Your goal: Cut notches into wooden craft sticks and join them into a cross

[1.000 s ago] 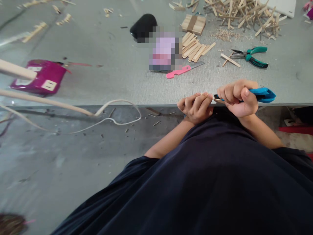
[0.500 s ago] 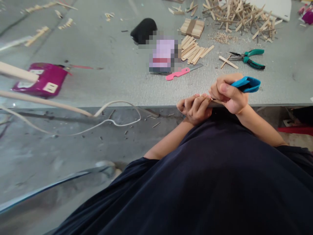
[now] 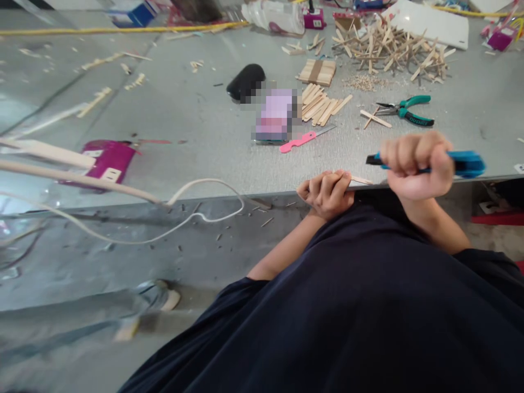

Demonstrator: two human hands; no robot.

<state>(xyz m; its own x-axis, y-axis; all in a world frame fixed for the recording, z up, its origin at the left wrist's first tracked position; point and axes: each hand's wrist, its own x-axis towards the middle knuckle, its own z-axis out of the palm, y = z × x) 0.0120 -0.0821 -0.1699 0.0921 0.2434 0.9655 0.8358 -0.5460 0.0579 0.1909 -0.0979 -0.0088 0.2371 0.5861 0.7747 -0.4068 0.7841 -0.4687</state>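
At the table's front edge, my left hand (image 3: 327, 194) is closed on a wooden craft stick (image 3: 362, 180), whose pale end pokes out to the right. To the right and apart from it, my right hand (image 3: 420, 166) is raised in a fist round a blue utility knife (image 3: 470, 164). The knife's black front end points left, toward the stick; whether a blade is out I cannot tell. Beyond my hands lie a pink folding saw (image 3: 298, 142), green-handled pliers (image 3: 415, 111) and two crossed sticks (image 3: 379, 118).
Loose craft sticks (image 3: 321, 106), a banded bundle (image 3: 317, 72) and a large heap of sticks (image 3: 393, 46) lie further back. A phone (image 3: 275, 114) and a black case (image 3: 246, 82) are left of them. A pale cable (image 3: 204, 218) loops past the table edge beside a purple power strip (image 3: 108, 164).
My right hand has pulled away to the right from my left hand, and the knife has swung level. My left hand still grips the stick. The view has tilted up slightly.
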